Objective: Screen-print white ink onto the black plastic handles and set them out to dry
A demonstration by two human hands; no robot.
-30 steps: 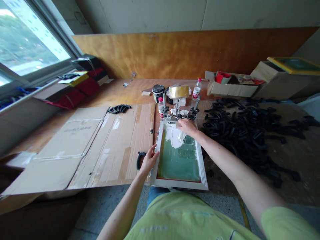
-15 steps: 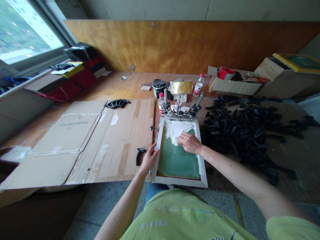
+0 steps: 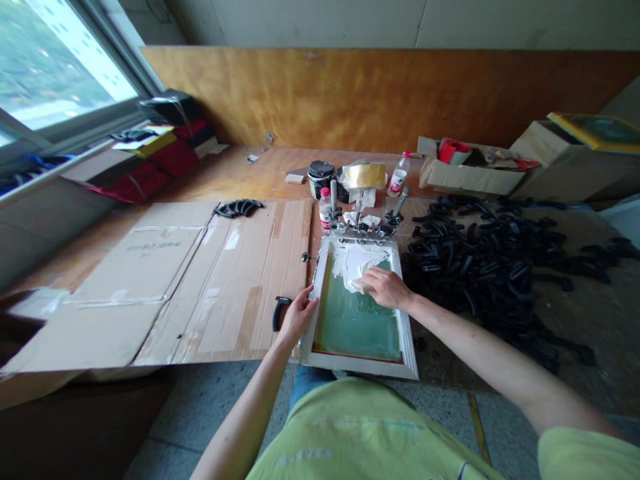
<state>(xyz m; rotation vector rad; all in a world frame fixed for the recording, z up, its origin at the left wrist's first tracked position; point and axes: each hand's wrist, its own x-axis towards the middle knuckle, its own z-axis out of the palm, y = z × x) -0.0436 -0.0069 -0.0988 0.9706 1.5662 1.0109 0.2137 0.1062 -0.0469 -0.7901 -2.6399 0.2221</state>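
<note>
A silkscreen frame (image 3: 320, 360) with green mesh lies in front of me, its far end at a metal hinge clamp (image 3: 357, 230). White ink (image 3: 353, 257) is smeared across the upper mesh. My right hand (image 3: 387, 288) is closed on a crumpled white rag (image 3: 361, 279), pressed to the mesh at the lower edge of the ink. At the frame's left side, my left hand (image 3: 301, 312) grips the rail, thumb on top; the undersides of its fingers are hidden. Beside that hand, a black curved handle (image 3: 281, 312) rests on cardboard.
Flattened cardboard (image 3: 190, 280) covers the left of the table, with several black handles (image 3: 239, 208) at its far edge. A big heap of black parts (image 3: 480, 260) lies right. Behind the clamp are a paint tub (image 3: 320, 177), a tape roll (image 3: 365, 176) and two bottles (image 3: 399, 175).
My right hand and the rag have shifted slightly right over the mesh. My left hand stays on the frame's left rail. The whole view has moved a little.
</note>
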